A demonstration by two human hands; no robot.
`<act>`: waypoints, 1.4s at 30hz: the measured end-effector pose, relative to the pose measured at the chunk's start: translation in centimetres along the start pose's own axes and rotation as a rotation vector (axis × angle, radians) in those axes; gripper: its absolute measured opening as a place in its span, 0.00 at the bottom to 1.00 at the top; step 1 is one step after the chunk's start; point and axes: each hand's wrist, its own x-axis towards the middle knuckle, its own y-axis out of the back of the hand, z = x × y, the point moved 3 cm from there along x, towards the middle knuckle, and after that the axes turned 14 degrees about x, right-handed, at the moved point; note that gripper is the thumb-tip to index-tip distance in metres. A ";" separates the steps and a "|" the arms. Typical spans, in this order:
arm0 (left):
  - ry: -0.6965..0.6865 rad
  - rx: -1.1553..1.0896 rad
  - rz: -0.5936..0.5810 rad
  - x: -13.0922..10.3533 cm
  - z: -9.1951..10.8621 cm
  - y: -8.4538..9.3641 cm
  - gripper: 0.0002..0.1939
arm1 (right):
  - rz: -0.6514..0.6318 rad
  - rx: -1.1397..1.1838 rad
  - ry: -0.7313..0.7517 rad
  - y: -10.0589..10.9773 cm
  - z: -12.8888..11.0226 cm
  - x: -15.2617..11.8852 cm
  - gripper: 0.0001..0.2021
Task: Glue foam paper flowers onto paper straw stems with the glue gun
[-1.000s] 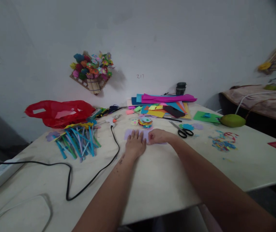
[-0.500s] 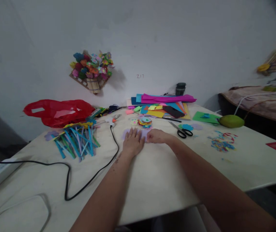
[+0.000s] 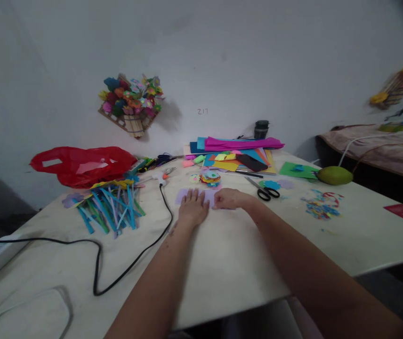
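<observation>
A light purple sheet (image 3: 181,195) lies flat on the white table (image 3: 233,263). My left hand (image 3: 193,207) rests spread and palm down on its left part. On the right part of the sheet my right hand (image 3: 227,198) is curled closed, fingers pressed together; what it grips, if anything, is hidden. Just behind the hands are a small stack of coloured paper flowers (image 3: 210,178) and a pale yellow flower (image 3: 194,178). Black-handled scissors (image 3: 268,193) lie to the right, near a blue flower shape (image 3: 270,184).
A glue gun (image 3: 160,178) with a black cable stands left of the flowers. Further left are blue and green strips (image 3: 111,207) and a red bag (image 3: 92,165). Coloured sheets (image 3: 244,143) lie at the back; a green-yellow oval object (image 3: 335,175) and scraps (image 3: 321,207) are right.
The view has shifted slightly. More of the purple sheet's left end shows beside my left hand. Both hands keep nearly the same place and shape.
</observation>
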 end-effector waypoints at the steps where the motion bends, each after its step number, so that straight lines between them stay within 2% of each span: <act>1: 0.001 -0.005 -0.001 0.0 0.0 0.0 0.30 | -0.007 0.016 0.005 0.0 0.0 -0.1 0.15; 10: 0.028 0.041 0.029 -0.4 0.2 0.3 0.28 | 0.005 0.044 0.083 -0.2 0.6 0.2 0.11; 19: 0.009 0.027 0.081 -0.6 0.2 0.3 0.29 | 0.083 0.006 0.035 -1.1 -0.1 1.0 0.12; 27: 0.013 0.017 0.077 -0.2 0.1 -0.2 0.29 | 0.041 0.004 -0.005 -0.7 -0.3 0.5 0.13; 35: 0.026 0.014 0.064 0.0 0.1 -0.2 0.29 | -0.001 -0.028 0.016 -0.6 -0.2 0.7 0.13; 42: 0.026 0.008 0.083 0.0 0.1 -0.3 0.30 | -0.046 0.062 0.012 -0.4 0.4 0.4 0.12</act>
